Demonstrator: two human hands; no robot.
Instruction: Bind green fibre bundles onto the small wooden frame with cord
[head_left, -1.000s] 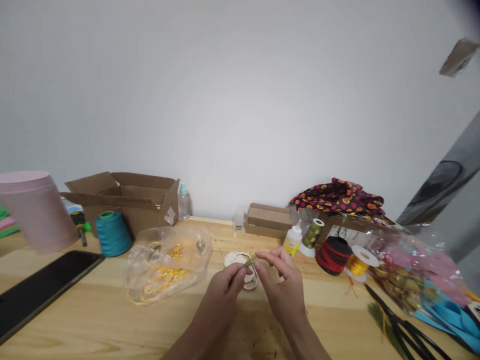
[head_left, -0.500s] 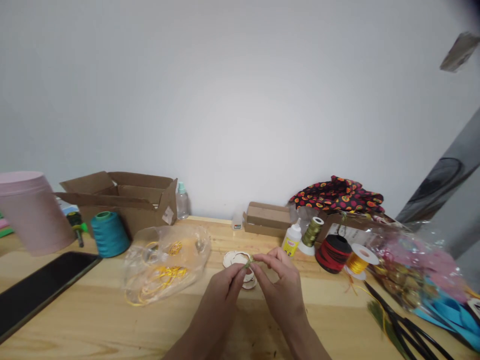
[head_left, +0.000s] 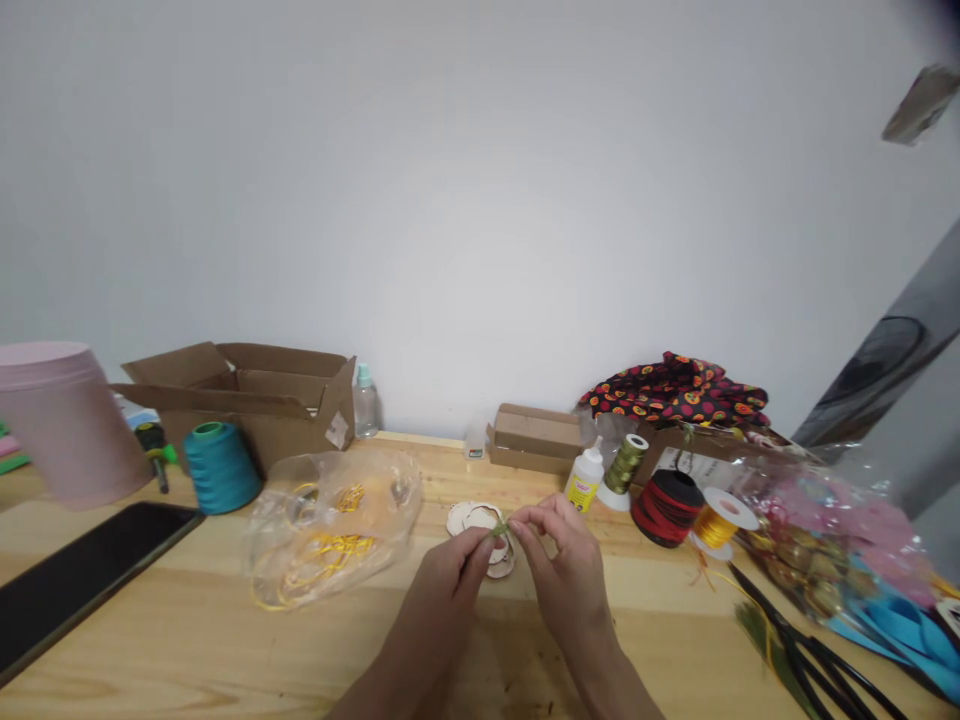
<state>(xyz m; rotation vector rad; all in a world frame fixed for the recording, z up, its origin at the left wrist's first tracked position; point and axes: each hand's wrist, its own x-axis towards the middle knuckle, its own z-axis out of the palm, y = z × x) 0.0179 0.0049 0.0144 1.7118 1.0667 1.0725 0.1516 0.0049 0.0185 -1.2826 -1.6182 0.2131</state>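
Note:
My left hand (head_left: 452, 575) pinches a small green thread piece (head_left: 500, 528) between thumb and index finger. At its other side, the thumb and index finger of my right hand (head_left: 562, 560) are closed together on the end of the same green piece; its exact shape is too small to make out. Just behind and below my fingertips, pale round cut-out discs (head_left: 461, 516) lie on the wooden table (head_left: 337, 650), partly covered by my fingers.
Left are a clear bag (head_left: 390, 500) with yellow cord, a teal thread cone (head_left: 219, 470), a phone (head_left: 82, 580) and an open carton (head_left: 292, 435). Right are a glue bottle (head_left: 583, 480), a green spool (head_left: 626, 465), red-black cord (head_left: 667, 508), a yellow spool (head_left: 716, 525) and black scissors (head_left: 799, 640).
My right fingertips have shifted slightly right, away from my left ones, so more of the green piece shows. My left hand stays almost still.

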